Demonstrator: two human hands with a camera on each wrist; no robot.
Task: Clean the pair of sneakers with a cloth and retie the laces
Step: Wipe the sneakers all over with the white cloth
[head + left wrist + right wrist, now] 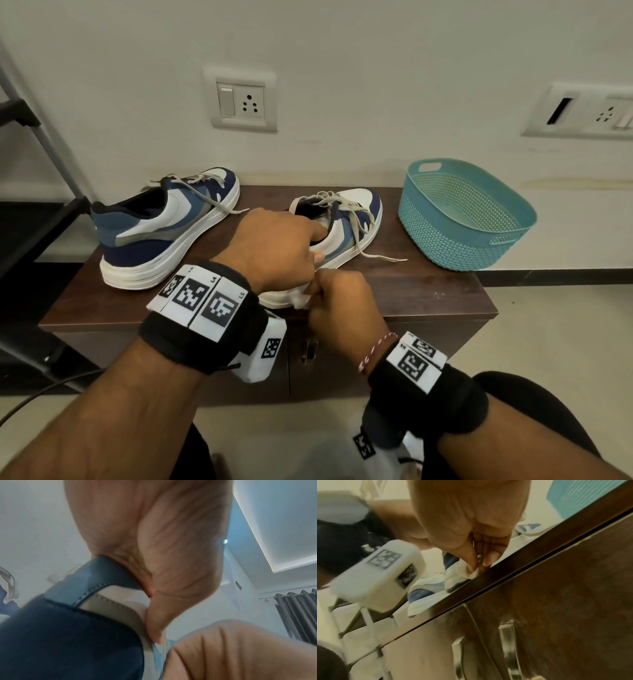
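Observation:
Two blue, navy and white sneakers stand on the dark wooden cabinet top (428, 291). The left sneaker (164, 226) stands alone, its laces loose. My left hand (277, 246) grips the heel collar of the right sneaker (352, 222), fingers inside the opening and thumb outside; the left wrist view shows the thumb (154, 622) pressed on the heel (96, 601). My right hand (339, 305) pinches a small white cloth (301, 299) against that sneaker's white sole at the heel, near the front edge; its fingertips (471, 566) hold the cloth (473, 574). Its laces trail loose.
A teal perforated plastic basket (462, 216) with nothing in it sits at the cabinet's right end, partly over the edge. The wall with sockets (241, 99) is close behind. A metal rack (34, 144) stands to the left. Cabinet door handles (506, 642) lie below the front edge.

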